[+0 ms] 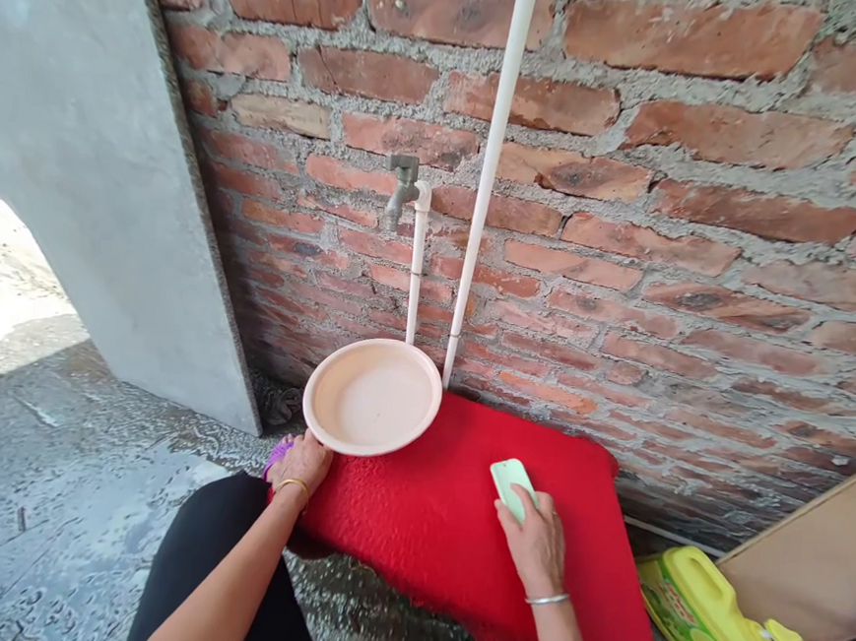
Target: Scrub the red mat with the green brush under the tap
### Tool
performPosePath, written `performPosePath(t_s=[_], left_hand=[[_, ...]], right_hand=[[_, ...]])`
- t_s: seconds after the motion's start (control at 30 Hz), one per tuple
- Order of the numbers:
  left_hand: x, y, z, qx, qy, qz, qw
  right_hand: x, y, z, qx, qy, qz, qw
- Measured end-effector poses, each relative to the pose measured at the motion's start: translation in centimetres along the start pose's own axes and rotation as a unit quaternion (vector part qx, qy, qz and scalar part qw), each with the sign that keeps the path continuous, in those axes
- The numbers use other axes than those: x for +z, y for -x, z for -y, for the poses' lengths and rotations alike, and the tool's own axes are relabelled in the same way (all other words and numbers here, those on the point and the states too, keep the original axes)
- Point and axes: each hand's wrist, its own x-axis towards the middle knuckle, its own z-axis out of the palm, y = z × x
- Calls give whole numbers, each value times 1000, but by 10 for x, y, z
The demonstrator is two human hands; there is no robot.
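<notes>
Right hand (535,538) grip pinching the pale green block (510,477) on the red cloth (412,517) | looks light, stiff, maybe slippery wet; long sides suit holding | left hand (303,467) at cloth's edge, can't tell its grip | basin (378,396) beyond

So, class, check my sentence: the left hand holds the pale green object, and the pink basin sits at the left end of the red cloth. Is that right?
Not quite: the hand is wrong. The head view shows the right hand holding the pale green object. The pink basin does sit at the left end of the red cloth.
</notes>
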Motion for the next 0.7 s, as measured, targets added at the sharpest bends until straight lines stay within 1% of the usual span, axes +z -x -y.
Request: performPosePath(t_s=[0.1,0.13,0.17,0.2,0.23,0.27,0.3,0.37,0.43,0.47,0.5,0.53,0.57,0.6,0.63,0.7], left_hand=[[2,-1,2,14,5,4,1000],[3,-1,2,15,6,5,1000],[3,-1,2,15,6,5,1000],[4,-1,3,15,3,4,1000],[4,-2,3,14,-1,1,1000],[5,-2,4,13,-6,-1,1000],[6,-3,4,11,-10,-4,1000],[8,-5,6,12,-16,-6,1000],[10,-8,8,15,-15,-8,1000],[11,-9,9,18,-13,-11,1000],[12,-10,10,20,-10,-14,1000],[12,-11,11,20,-8,-18,1000],[13,-11,11,19,-7,-19,1000],[13,-12,11,17,-6,-19,1000],[13,-11,11,16,-6,-18,1000],[12,-10,10,16,-6,-13,1000]], right_hand=[[-19,-10,-66,131,44,-4,990],[-23,-13,-82,167,56,-12,984],[-26,-14,-91,190,63,-22,980],[-27,-15,-93,195,63,-31,978],[-26,-15,-88,183,57,-38,981],[-23,-14,-75,154,42,-42,986],[-19,-11,-56,112,22,-44,993],[-7,-2,-5,7,-27,-39,999],[6,10,49,-88,-56,-25,994],[11,15,71,-120,-59,-16,991],[15,20,87,-141,-57,-7,988],[17,22,95,-150,-51,1,987],[18,22,96,-150,-44,8,988],[17,20,89,-141,-36,11,989],[15,16,74,-124,-26,13,992],[5,5,31,-61,-1,12,998]])
